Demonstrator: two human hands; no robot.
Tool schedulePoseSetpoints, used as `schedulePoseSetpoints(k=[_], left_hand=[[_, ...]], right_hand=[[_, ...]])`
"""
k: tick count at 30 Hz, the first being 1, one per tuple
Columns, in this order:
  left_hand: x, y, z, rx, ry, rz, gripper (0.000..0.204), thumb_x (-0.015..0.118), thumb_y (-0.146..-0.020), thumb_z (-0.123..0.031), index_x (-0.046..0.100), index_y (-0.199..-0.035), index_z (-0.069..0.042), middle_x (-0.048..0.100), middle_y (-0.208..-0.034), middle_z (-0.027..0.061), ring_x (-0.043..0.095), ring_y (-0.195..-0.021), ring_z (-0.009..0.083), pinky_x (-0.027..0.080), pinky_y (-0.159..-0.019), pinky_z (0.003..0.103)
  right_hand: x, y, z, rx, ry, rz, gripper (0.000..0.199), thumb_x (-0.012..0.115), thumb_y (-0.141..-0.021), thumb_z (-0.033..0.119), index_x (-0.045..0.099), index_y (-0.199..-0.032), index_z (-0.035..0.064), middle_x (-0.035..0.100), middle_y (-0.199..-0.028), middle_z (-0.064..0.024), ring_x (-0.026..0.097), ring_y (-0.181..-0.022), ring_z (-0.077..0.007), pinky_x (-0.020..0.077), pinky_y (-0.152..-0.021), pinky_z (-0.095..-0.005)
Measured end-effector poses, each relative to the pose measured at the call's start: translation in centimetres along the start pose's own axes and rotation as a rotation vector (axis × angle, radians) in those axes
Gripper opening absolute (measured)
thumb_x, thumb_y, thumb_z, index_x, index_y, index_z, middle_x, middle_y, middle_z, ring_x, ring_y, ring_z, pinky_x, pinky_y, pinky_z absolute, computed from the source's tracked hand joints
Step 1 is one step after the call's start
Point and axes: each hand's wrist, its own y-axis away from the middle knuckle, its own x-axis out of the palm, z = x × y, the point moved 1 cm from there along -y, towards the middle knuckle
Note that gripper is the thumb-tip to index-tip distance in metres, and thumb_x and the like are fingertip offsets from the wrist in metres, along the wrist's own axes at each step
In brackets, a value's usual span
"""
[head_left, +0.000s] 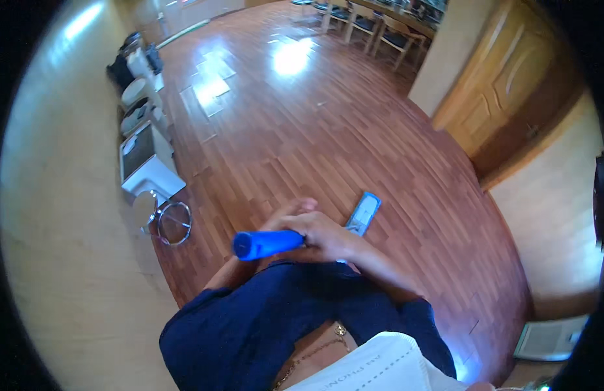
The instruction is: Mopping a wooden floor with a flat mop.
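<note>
A flat mop is held in front of my body, its blue handle end (269, 245) pointing up and to the left. My right hand (321, 234) is wrapped round the pole just past the blue grip. Close against it, on the far side, my left hand (295, 210) is closed at the pole too, its grip partly hidden by the right hand and the handle. Beyond my right hand the blue mop head (365, 212) with a pale middle lies flat on the wood-patterned floor (276, 150).
Along the left wall stand a round metal-framed stool (174, 223), a white box-like unit (152, 166) and several bins and bags. Chairs (396, 39) line a table at the far right. A wooden door (504, 78) is on the right; a pale, flat-topped object (550, 339) sits lower right.
</note>
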Motion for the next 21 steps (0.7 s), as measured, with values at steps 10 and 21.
schedulePoseSetpoints(k=[10,21], left_hand=[[1.7,1.2,-12.8,0.92,-0.304,-0.239,0.05,0.064,-0.086,-0.036,0.045,-0.119,-0.003,0.052,-0.065,0.003,0.05,-0.054,0.0165,0.041,-0.062,0.04],[2.4,-7.8,-11.4,0.844,-0.17,0.276,0.018,0.05,-0.092,-0.02,0.05,-0.103,-0.006,0.051,-0.066,0.0015,0.052,-0.055,0.0149,0.041,-0.068,0.04]], right_hand=[[2.1,8.6,-19.8,0.502,0.024,-0.045,0.033,0.073,-0.075,0.039,0.056,-0.071,0.0104,0.056,-0.066,-0.0129,0.056,-0.065,-0.0331,0.0399,-0.057,-0.0439],[0.3,14.4,-19.3,0.788,0.259,-0.433,0.007,0.062,-0.068,0.015,0.06,-0.074,0.0111,0.062,-0.075,-0.014,0.061,-0.076,-0.037,0.0463,-0.064,-0.0486]])
